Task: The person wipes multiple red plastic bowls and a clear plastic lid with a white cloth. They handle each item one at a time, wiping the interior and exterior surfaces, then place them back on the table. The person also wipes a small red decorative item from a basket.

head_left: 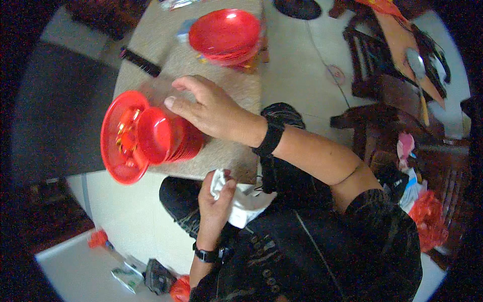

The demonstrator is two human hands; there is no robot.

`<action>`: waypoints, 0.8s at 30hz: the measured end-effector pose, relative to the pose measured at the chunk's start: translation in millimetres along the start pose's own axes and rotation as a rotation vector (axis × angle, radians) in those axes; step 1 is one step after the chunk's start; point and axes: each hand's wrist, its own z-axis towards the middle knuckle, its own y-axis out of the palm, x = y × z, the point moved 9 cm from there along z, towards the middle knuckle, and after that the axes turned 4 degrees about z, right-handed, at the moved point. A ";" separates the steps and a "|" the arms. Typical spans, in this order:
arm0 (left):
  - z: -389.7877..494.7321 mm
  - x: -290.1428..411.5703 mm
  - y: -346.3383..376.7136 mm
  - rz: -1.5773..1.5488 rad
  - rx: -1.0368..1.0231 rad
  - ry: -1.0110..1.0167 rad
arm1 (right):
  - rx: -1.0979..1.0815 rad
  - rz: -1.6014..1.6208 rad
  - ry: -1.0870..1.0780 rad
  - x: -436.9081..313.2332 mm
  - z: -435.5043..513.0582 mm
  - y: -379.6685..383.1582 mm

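My left hand (215, 204) grips a crumpled white cloth (245, 213), which hangs down over my lap. Above the table, my right hand (211, 104) is empty, with thumb and fingers apart. It is beside a stack of nested red plastic bowls (154, 136) that lies on its side; whether it touches them I cannot tell. The stack's open end faces a wide red basin or basket (109, 158), tilted at the table edge, with shiny red and gold pieces inside. Farther up the table is a pile of glossy red plates or shallow bowls (226, 32).
The table (230, 162) has a beige textured top. A black elongated object (141, 62) lies at its left edge. Dark wooden chairs (362, 68) and red plastic bags (428, 222) are to the right. A dark box-like object (158, 277) is on the floor below.
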 end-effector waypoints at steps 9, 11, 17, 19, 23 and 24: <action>38.4 26.0 47.9 0.103 -0.111 0.036 | 0.474 0.180 0.637 178.3 -68.1 -257.7; 53.3 35.4 58.5 0.147 -0.093 0.042 | 0.523 0.156 0.835 236.6 -103.0 -307.5; 103.4 52.4 70.7 0.282 0.020 0.081 | 0.736 0.345 1.100 393.7 -215.5 -387.3; 116.5 56.2 69.0 0.462 0.098 0.161 | 0.764 0.274 1.216 440.0 -256.2 -403.0; 144.9 47.5 73.2 0.779 0.210 0.292 | 0.530 -0.240 1.055 518.4 -286.7 -441.6; 152.7 34.6 74.4 0.789 0.174 0.241 | 0.447 -0.394 1.000 531.6 -289.7 -449.3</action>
